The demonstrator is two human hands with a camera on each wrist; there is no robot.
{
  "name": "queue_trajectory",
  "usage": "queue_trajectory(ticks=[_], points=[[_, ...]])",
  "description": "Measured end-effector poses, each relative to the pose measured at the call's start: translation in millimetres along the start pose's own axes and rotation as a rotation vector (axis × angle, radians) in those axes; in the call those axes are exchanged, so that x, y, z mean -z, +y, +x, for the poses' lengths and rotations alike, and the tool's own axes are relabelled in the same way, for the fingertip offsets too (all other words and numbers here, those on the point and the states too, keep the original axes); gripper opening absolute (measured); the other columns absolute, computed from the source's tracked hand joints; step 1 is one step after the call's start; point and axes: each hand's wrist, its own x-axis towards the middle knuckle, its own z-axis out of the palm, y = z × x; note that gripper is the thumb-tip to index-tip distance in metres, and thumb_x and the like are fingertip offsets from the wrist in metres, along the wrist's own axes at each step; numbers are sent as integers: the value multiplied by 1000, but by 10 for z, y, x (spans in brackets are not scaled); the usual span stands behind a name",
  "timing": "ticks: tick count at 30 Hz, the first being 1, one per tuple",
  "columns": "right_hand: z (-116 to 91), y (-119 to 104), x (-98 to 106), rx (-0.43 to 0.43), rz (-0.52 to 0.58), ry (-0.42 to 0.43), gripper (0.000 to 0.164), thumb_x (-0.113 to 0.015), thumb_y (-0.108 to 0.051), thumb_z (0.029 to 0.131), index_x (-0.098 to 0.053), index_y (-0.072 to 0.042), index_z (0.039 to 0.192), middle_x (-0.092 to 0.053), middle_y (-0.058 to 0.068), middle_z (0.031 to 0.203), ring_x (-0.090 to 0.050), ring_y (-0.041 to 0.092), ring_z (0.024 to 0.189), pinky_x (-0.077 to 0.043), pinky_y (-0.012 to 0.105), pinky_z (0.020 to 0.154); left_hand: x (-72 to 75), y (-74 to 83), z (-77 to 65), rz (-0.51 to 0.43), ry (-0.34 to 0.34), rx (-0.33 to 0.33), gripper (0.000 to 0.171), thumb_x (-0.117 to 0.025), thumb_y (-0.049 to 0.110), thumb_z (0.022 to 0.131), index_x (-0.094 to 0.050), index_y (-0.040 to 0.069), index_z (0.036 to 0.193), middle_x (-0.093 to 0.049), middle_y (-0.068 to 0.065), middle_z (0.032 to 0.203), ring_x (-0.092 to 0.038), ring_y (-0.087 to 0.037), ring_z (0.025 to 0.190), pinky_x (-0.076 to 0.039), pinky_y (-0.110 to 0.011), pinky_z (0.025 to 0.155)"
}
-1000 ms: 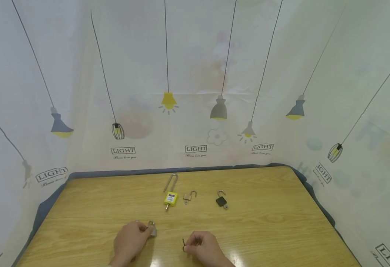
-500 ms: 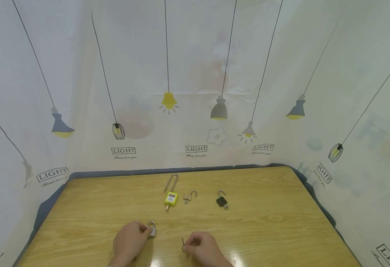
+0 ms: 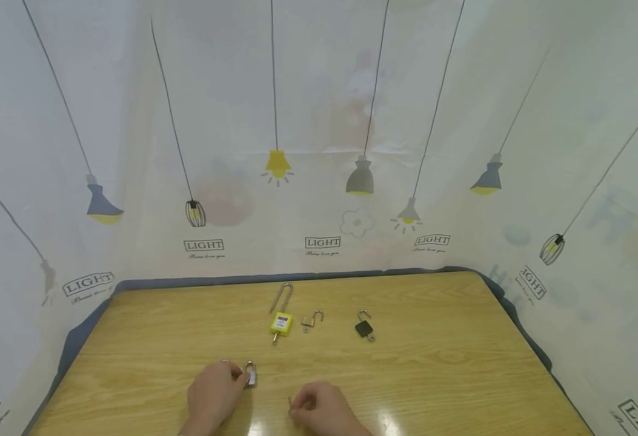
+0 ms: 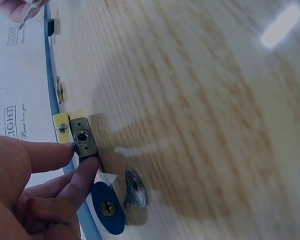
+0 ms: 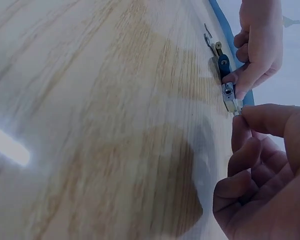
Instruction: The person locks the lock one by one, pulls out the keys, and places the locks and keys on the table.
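Note:
My left hand [image 3: 213, 395] pinches a silver padlock [image 3: 251, 380] between thumb and fingers. Its shackle points up in the head view, and its keyhole end faces the camera in the left wrist view, where the padlock [image 4: 83, 137] stands on the table. To the right of it, my right hand [image 3: 326, 409] pinches a small key [image 3: 290, 402] with thumb and forefinger; the key is apart from the padlock. A blue padlock [image 4: 108, 207] stands by the left hand's fingers, with a round-headed metal piece [image 4: 136, 187], perhaps a key, beside it.
Farther back on the wooden table [image 3: 433, 375] lie a yellow padlock [image 3: 281, 324] with a long shackle, a small brass padlock [image 3: 308, 321] and a black padlock [image 3: 363, 329]. All three shackles are swung out, and keys sit in them. A printed curtain [image 3: 319, 200] surrounds the table.
My right hand has shifted a little left with the key, nearer the silver padlock, and the key's angle has changed. The left hand stays in place, still holding the padlock.

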Motion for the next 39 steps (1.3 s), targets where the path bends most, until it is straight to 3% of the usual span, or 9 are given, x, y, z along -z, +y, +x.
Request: queue_trajectory(ticks=[7,18,27,35,39], points=[[80,-120,-106,-2,-59,-19,8,-74,-18,79,-67,-17,75,-62,-8,71,-54,12,68,-43,32,64,30,-1,18,-10,-21,26,22,-68,34,84,-72,14,92,-71,-2,86,-50,-12,58,-39,-30,48],[199,-213,-393,-82,-105,-17,11,-76,-20,76,-66,-20,71,-61,-8,67,-54,14,66,-45,34,61,253,-73,12,-97,7,16,24,-61,30,90,-71,11,102,-72,-5,93,-51,-10,55,-40,-29,47],[270,-262,-570,-61,-180,36,11,-73,-22,76,-66,-21,68,-58,-10,61,-52,12,59,-43,31,55,321,-185,40,-89,6,48,27,-62,33,90,-71,11,103,-72,-2,90,-59,-11,68,-44,-27,51],[346,-326,-685,-205,-197,20,13,-71,-21,82,-64,-19,70,-59,-6,64,-54,15,61,-46,35,56,336,-234,32,-108,2,49,29,-63,33,89,-70,10,104,-72,-3,91,-60,-12,70,-44,-28,52],[380,-323,-729,-214,-243,38,14,-71,-22,82,-64,-20,69,-58,-7,64,-53,14,61,-46,35,57,321,-244,34,-109,7,55,28,-62,32,89,-70,10,103,-72,-3,89,-60,-12,68,-44,-28,52]])
